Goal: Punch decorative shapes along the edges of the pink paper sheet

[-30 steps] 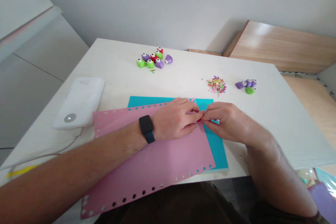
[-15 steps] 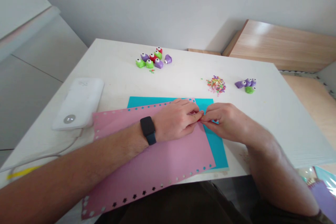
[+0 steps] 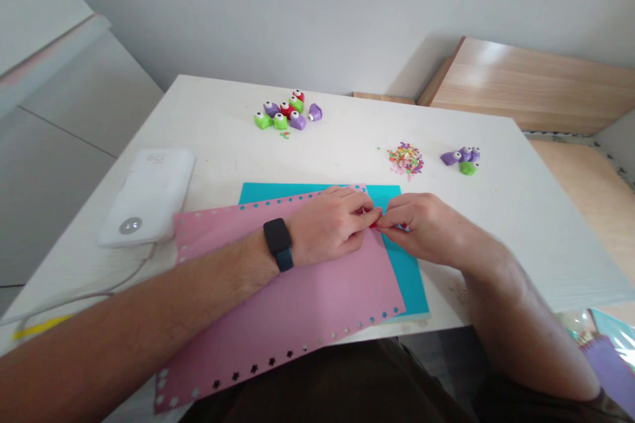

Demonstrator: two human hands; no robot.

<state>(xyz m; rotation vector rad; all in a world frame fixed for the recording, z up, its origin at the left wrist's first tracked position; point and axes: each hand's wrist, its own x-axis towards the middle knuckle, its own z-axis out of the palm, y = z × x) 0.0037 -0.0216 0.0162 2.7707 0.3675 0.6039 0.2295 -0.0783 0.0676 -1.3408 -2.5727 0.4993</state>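
A sheet of pink paper (image 3: 317, 304) with star-shaped holes along its edges lies over a turquoise sheet (image 3: 414, 287). At its right edge a small red craft punch (image 3: 374, 225) shows only as a sliver, mostly hidden by fingers. My left hand (image 3: 335, 221), a black watch on its wrist, rests on the pink sheet with its fingertips closed at the punch. From the other side my right hand (image 3: 424, 221) pinches the same punch, its fingertips touching those of the left.
Several punches with eye-shaped buttons (image 3: 285, 110) stand at the back left; a smaller group (image 3: 451, 158) sits at the right. Between them is a pile of colourful confetti (image 3: 405, 160). A white device (image 3: 149, 198) with a cable (image 3: 131, 275) lies at the left.
The view has shifted slightly. Both hands stay at the right edge of the pink sheet, still closed around the red punch.
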